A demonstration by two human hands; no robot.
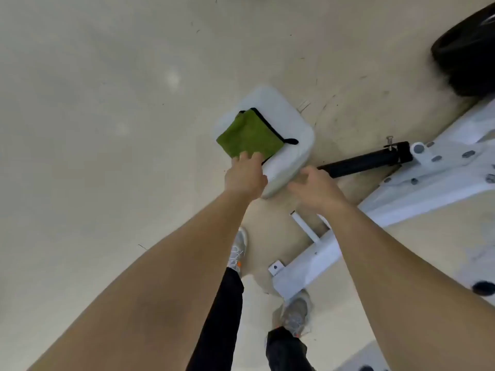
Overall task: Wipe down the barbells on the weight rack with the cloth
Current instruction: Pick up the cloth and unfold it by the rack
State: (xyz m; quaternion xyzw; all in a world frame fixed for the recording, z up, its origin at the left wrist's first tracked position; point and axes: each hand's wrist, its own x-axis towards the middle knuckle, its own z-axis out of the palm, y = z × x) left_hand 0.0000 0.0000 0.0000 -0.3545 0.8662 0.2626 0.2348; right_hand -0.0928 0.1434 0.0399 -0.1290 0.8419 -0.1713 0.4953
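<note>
Left hand (245, 178) is nearly flat, fingertips on the near edge of the green cloth (249, 136). Right hand (314, 187) is loosely spread, holding nothing, at the near corner of the white pad (292, 124). The cloth is fuzzy, black-trimmed and folded square, lying flat on that rounded pad.

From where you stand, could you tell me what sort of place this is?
Probably a gym: a white metal machine frame, a padded seat, and what looks like a black weight plate.
</note>
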